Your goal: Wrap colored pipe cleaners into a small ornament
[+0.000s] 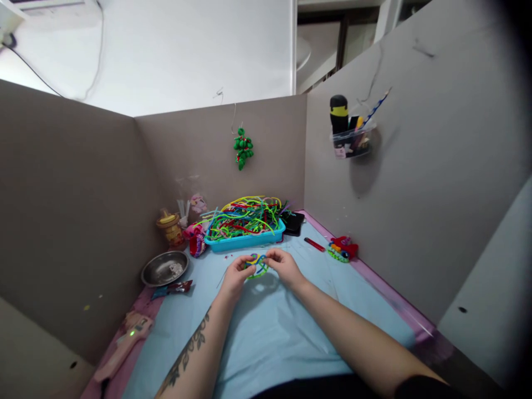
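Between my two hands is a small looped piece of twisted pipe cleaners (260,269) in green, yellow and blue, raised a little above the blue table cover. My left hand (238,272) pinches its left side with thumb and fingers. On the opposite side, my right hand (285,265) grips the upper right of the loop between thumb and fingertips. Parts of the loop are hidden behind the fingers. Just beyond the hands stands a blue tray (245,242), heaped with many loose pipe cleaners (249,216) in green, yellow, red and blue.
A metal bowl (165,269) with small pale bits, a wrapper (172,288) and a pink glue gun (124,341) lie left. Right are a red pen-like tool (315,244) and a colourful crafted piece (343,249). Grey partitions (266,124) enclose the table; a clear box (352,143) hangs right.
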{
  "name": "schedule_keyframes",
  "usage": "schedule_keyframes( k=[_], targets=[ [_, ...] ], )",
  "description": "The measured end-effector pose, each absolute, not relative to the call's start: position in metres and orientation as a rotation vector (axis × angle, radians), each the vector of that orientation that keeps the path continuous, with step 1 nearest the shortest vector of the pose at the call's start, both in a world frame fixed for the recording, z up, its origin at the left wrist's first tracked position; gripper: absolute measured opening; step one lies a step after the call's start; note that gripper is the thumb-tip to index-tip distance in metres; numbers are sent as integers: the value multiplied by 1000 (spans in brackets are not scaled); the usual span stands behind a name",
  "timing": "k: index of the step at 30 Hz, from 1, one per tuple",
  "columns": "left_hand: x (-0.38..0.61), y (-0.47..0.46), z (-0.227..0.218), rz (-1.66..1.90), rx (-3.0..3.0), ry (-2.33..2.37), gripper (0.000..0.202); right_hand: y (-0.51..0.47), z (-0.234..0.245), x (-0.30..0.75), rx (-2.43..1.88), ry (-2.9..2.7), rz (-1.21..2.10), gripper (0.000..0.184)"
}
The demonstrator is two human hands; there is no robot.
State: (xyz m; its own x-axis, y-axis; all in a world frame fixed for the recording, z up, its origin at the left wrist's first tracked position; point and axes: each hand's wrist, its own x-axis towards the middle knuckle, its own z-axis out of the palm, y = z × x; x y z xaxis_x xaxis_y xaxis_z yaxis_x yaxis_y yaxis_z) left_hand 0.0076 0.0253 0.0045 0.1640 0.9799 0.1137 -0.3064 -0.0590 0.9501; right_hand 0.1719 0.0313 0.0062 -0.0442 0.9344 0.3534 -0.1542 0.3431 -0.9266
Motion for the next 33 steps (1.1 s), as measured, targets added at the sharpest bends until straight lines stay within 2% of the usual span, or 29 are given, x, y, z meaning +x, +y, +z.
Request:
schedule_keyframes(
  k=[5, 8, 14, 16, 22, 29, 33],
  targets=[
    [9, 26, 5, 1305, 1154, 854, 38, 32, 3, 168, -781, -1310, 1144, 19],
    [10, 27, 6, 1370, 1205, 904, 37, 31, 2, 167, -781, -1365, 1141, 29],
    [17, 20, 10, 1490, 1317, 1021, 31, 19, -4, 156, -967, -1484, 859, 81],
    [19, 18, 11, 1505, 1364, 1061, 30, 15, -5, 152, -1031, -1489, 810, 86],
    [21, 17, 10, 1488, 1407, 1080, 29, 13, -2, 150, -1031, -1455, 768, 57],
    [20, 16, 13, 1490, 1320, 1015, 32, 17, -2, 153, -977, -1379, 765, 40],
    [19, 16, 14, 1501, 1280, 999, 34, 18, 3, 158, -1010, -1433, 587, 11]
  ],
)
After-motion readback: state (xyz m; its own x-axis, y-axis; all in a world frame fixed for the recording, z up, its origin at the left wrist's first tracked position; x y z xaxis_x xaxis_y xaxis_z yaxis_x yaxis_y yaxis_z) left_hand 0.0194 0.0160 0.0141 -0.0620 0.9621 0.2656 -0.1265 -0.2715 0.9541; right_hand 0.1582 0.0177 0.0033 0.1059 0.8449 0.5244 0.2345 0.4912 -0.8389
